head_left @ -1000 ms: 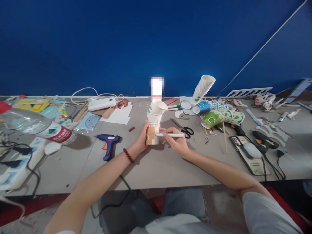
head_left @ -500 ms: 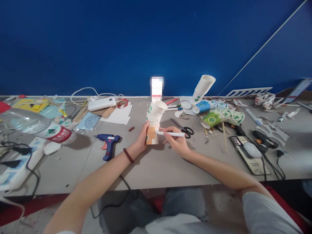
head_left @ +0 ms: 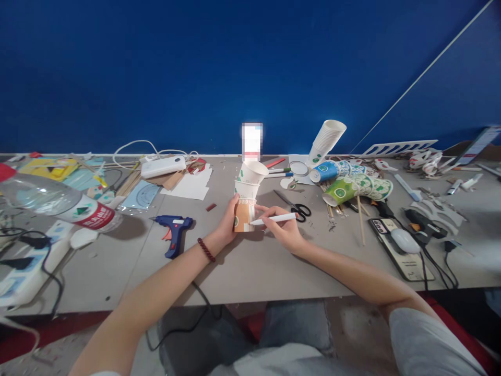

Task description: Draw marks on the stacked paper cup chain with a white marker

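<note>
A bent stack of paper cups (head_left: 246,209), orange-brown at the bottom and white with green leaves above, stands at the middle of the table. My left hand (head_left: 229,222) is wrapped around the lower cup from the left. In my right hand (head_left: 285,230) is a white marker (head_left: 276,218), pinched between the fingers, its tip at the right side of the orange-brown cup. Fingers of my left hand behind the cup are mostly hidden.
A blue glue gun (head_left: 176,235) lies left of my left wrist, black scissors (head_left: 299,209) just beyond my right hand. Joined blue cups (head_left: 329,171) and green cups (head_left: 340,191) rest at the right. A large bottle (head_left: 58,201) lies at the left, near a power strip (head_left: 35,266).
The marker has tilted, with its tip now lower on the orange-brown cup. My right-hand fingers have shifted slightly, while my left hand and the cups have hardly moved.
</note>
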Motion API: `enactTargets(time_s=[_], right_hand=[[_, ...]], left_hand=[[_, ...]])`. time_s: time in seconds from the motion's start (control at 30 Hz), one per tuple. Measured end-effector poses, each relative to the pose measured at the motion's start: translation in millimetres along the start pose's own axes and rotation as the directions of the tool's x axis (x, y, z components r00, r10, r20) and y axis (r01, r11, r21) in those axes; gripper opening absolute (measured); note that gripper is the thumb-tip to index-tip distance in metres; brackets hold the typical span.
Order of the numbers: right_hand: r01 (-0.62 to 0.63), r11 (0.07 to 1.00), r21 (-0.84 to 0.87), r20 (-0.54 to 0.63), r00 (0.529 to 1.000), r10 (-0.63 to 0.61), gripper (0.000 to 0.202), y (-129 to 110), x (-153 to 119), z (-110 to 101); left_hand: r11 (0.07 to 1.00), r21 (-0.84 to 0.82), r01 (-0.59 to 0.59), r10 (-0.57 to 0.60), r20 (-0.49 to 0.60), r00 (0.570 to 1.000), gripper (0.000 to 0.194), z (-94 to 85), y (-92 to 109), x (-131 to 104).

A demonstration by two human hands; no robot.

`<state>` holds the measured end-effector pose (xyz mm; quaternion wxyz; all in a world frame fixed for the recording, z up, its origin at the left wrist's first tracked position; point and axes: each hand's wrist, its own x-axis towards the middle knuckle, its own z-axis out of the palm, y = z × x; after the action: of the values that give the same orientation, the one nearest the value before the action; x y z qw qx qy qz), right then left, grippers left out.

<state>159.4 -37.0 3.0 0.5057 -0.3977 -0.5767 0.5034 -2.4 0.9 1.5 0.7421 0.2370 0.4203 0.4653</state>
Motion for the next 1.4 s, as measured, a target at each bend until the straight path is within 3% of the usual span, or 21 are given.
enactTargets(time_s=[0.2,0.57,0.83,1.13,1.4], right_hand=[[-0.024,1.000,0.009,-0.043,0.999,0.024,0.032,1,0,0],[-0.030,0.999,0.038,-0.016,0.999,0.031,0.035,-3,0,2],[0.057,0.998,-0.025,0.029,0.998,-0.057,0.031,-4,0,-1],[0.049,0.999,-0.009,0.059,0.997,-0.049,0.034,-11,2,1],[0.058,0.998,-0.002,0.026,0.998,-0.058,0.032,-1,1,-3]], left_hand=[[1.000,-0.013,0.008,-0.008,0.034,0.999,0.048,3.4,1,-1],[1.000,-0.019,0.025,-0.024,0.024,0.999,0.051,1.1,1,-1],[0.999,-0.035,0.033,-0.032,0.017,0.999,0.051,-2.5,-1,1],[0.999,-0.045,0.002,-0.002,-0.016,1.000,0.048,-0.2,1,-2],[0.996,-0.089,-0.001,0.000,-0.002,1.000,0.046,0.2,0,2]])
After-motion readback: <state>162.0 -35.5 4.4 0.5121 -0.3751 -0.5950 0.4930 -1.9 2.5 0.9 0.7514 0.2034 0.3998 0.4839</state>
